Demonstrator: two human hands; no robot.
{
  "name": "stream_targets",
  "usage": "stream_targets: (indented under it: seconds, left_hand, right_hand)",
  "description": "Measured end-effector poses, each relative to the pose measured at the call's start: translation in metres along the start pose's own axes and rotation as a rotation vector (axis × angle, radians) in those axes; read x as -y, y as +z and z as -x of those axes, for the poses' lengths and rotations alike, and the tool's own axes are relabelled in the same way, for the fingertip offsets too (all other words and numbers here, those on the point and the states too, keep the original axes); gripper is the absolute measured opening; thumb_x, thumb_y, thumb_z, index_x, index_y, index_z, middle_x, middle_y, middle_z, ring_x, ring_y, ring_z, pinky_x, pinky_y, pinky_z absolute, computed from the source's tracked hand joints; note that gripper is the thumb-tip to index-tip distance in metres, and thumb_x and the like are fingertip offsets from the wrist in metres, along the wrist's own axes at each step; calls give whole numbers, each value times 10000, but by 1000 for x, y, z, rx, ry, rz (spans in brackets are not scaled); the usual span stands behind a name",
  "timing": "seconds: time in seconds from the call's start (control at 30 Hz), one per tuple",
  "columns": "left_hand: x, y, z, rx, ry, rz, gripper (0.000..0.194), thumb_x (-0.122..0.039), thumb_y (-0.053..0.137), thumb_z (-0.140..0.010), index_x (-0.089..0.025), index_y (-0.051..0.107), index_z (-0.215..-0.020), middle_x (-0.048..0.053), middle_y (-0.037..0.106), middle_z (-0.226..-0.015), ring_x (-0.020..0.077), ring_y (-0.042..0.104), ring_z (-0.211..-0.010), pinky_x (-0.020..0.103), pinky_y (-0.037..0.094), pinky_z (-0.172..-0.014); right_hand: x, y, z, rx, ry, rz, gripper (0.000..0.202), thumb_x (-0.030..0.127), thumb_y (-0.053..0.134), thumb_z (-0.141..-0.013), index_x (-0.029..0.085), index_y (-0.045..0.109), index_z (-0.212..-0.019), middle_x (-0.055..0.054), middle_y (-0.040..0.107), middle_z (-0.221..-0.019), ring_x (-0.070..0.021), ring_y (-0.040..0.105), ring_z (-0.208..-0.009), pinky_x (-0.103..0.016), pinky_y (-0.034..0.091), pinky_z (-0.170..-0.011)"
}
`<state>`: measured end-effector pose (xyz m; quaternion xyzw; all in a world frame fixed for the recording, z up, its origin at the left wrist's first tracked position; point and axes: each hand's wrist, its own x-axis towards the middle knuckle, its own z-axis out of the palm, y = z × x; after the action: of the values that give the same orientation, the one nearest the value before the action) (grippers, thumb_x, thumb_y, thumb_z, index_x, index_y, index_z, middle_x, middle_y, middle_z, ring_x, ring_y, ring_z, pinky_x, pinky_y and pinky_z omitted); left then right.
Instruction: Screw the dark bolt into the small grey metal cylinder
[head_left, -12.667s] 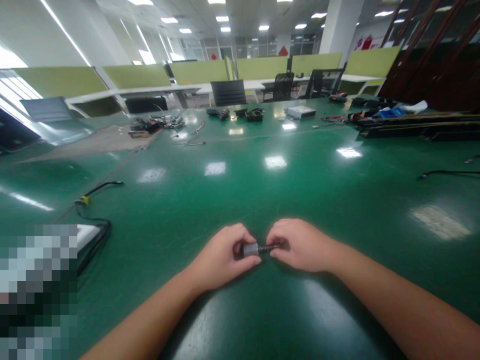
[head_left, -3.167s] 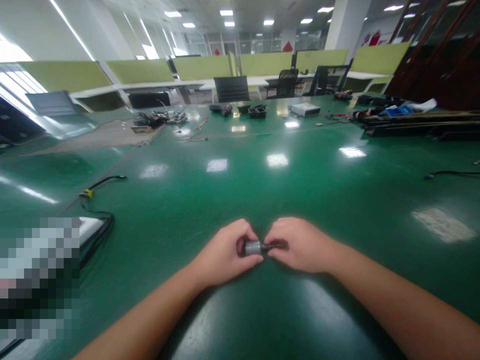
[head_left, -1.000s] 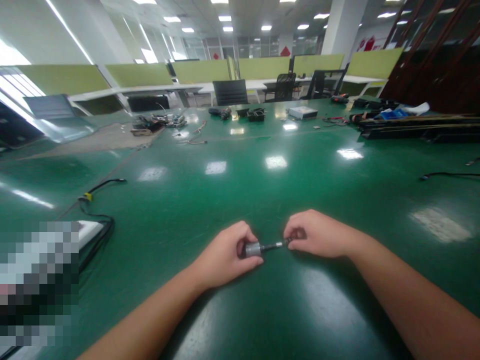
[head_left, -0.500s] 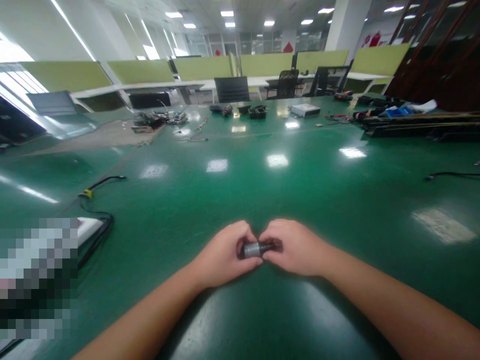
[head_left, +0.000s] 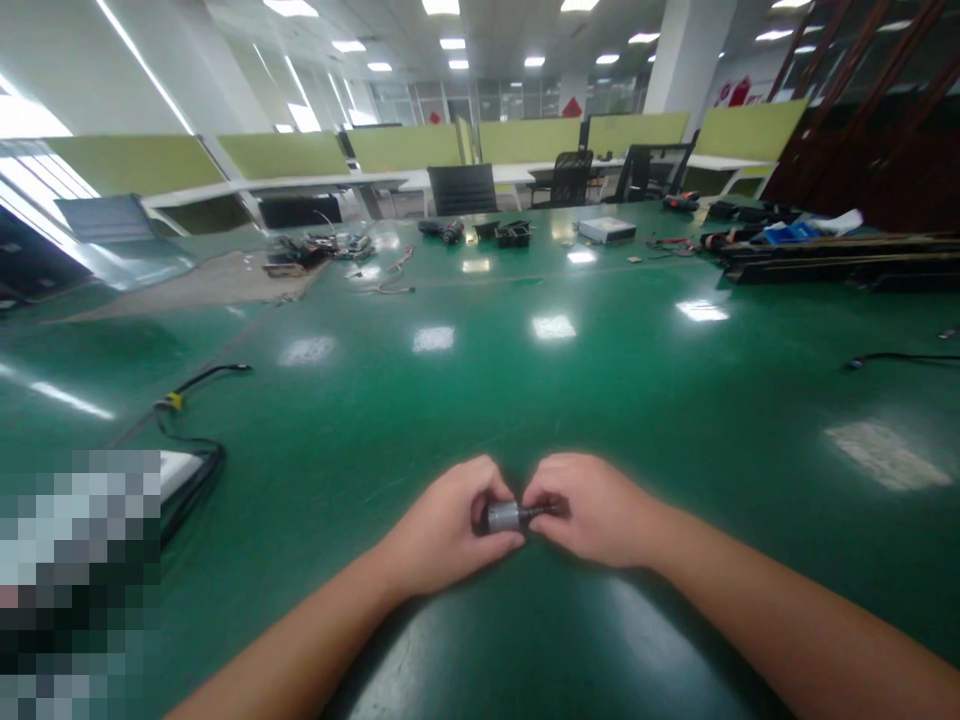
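Just above the green tabletop [head_left: 480, 400], near its front, both hands meet at a small silver-and-black cylindrical part [head_left: 504, 516]. My left hand [head_left: 454, 520] is closed round the wide silver body, its fingers curled behind and thumb along the near side. My right hand [head_left: 592, 508] pinches the dark, narrower end between thumb and fingers. The part lies roughly level, pointing left to right. Its left end is partly hidden in the left palm, and I cannot make out its exact kind.
At left lie a pixelated object [head_left: 75, 560] and a black cable [head_left: 217, 370] with a yellow tag. Another black cable [head_left: 900, 357] is at right. Along the far side are a bundle of wires [head_left: 322, 248], a white box [head_left: 606, 230] and dark long bars [head_left: 832, 260].
A little more of the silver body shows between my hands, and the right fingers sit slightly farther right. The whole view has shifted slightly downward in the picture.
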<state>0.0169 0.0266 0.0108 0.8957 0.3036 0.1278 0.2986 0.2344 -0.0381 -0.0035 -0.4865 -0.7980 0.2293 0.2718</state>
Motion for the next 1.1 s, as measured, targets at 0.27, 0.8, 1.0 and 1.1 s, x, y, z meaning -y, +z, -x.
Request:
stream_targets:
  seconds: [0.27,0.8,1.0,1.1]
  left_hand:
    - [-1,-1,1,-6,-16,-6,237,-240,771,-730,-179,583,-859,-9,566,-799,162,518,-732,263,363,-661]
    - [-2,-4,1,21,-18,16,272,-277,798,-725,-178,588,-866,-10,563,-804,165,519,-752,263,369,-671]
    - [-1,-3,1,25,-19,2,257,-288,782,-736,-185,592,-875,-12,555,-785,165,509,-743,260,369,-660]
    - [-2,-3,1,15,-17,6,260,-286,785,-732,-185,590,-871,-11,559,-787,165,512,-742,262,372,-662]
  right_hand:
    - [2,-1,0,13,5,28,68,182,714,-816,198,690,-877,10,645,-798,-139,552,-759,-263,372,-707]
    - [4,-3,2,35,-32,79,38,181,672,-828,196,657,-859,4,626,-797,-146,537,-755,-274,369,-713]
    - [3,-6,4,48,-42,77,34,167,663,-828,190,650,-850,3,613,-791,-143,528,-753,-266,366,-698]
    - [3,-7,4,51,-38,84,29,170,662,-830,190,651,-848,4,610,-785,-140,521,-740,-264,359,-683]
